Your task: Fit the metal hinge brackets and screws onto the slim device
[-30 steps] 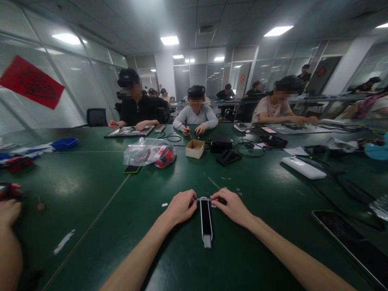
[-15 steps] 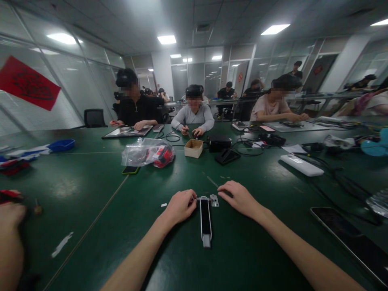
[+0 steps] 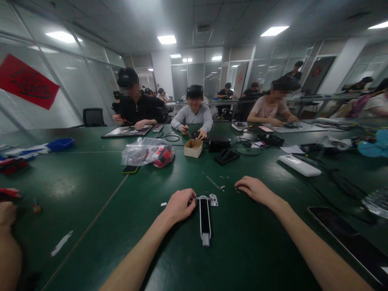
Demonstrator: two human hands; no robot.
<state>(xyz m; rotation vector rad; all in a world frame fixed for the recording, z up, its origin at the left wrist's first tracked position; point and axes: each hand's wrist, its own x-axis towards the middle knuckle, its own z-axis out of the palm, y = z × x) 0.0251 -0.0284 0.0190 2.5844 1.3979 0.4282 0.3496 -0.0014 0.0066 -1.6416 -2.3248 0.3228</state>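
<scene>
A long narrow piece (image 3: pixel 205 218) with a black face and a white frame lies on the table before me, its grey end towards me. Across its far end runs a metal hinge, whose flat plate with holes (image 3: pixel 214 200) sticks out on the right. The fingers of my left hand (image 3: pixel 181 205) are curled round the hinge's left end and hide it. Small ring-like parts (image 3: pixel 222 187) lie beyond the plate. Farther right, my right hand (image 3: pixel 254 190) rests low over the table, its fingertips pinched together beside tiny parts (image 3: pixel 237 191); what they hold is too small to make out.
Ahead are a plastic bag with red items (image 3: pixel 148 152), an open small box (image 3: pixel 193 148) and a black stand (image 3: pixel 226 156). To the right lie a white device (image 3: pixel 299 165), cables and a large phone (image 3: pixel 345 238). Another person's hand (image 3: pixel 6 214) is at far left; co-workers sit opposite.
My right hand has moved right and slightly away from the hinge plate, uncovering the small rings. My left hand stays at the hinge. The neighbour's hand at far left has shifted slightly left.
</scene>
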